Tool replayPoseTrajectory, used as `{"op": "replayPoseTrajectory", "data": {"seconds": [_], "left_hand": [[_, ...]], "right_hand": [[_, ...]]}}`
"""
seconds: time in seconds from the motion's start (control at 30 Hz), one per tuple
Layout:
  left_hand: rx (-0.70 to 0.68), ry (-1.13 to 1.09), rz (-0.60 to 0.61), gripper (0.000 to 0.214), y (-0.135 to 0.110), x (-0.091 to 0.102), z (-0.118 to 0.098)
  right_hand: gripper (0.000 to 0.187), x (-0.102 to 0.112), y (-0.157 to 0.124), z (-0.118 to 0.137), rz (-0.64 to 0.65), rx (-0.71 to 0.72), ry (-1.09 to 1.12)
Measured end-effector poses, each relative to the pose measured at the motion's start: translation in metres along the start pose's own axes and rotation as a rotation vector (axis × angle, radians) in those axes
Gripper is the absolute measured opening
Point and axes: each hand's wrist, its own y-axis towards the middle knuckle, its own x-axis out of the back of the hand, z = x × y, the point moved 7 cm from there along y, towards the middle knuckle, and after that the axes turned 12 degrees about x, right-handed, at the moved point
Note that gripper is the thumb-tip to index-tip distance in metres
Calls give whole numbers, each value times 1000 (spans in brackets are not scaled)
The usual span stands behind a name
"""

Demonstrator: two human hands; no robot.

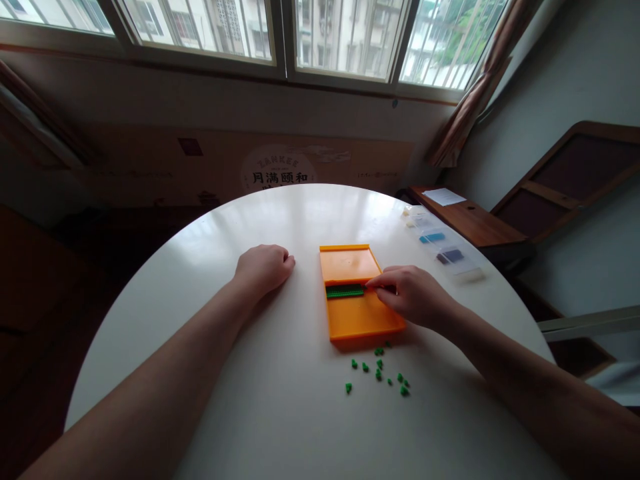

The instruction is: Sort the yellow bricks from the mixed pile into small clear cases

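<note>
An orange tray (350,263) lies on the round white table (280,400). A green studded strip (345,291) lies across the tray's middle. My right hand (413,293) rests on the tray's right side, fingers curled with the fingertips pinched at the strip's right end. My left hand (263,267) lies on the table left of the tray, fingers curled into a loose fist, nothing visible in it. Several small green pieces (380,373) are scattered on the table just in front of the tray.
A clear compartment box (443,247) with blue and dark pieces sits at the table's right edge. A wooden side table (470,220) with a paper stands beyond it. A window and wall lie behind the table's far edge.
</note>
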Motion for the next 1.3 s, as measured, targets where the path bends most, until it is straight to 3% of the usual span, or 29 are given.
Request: {"op": "replayPoseTrajectory", "data": {"seconds": [0.43, 1.3], "left_hand": [[-2, -3, 7, 39, 0, -1, 0], [-11, 6, -7, 40, 1, -2, 0]], "right_hand": [[25, -8, 0, 0, 9, 20, 18], [24, 0, -1, -2, 6, -26, -15]]}}
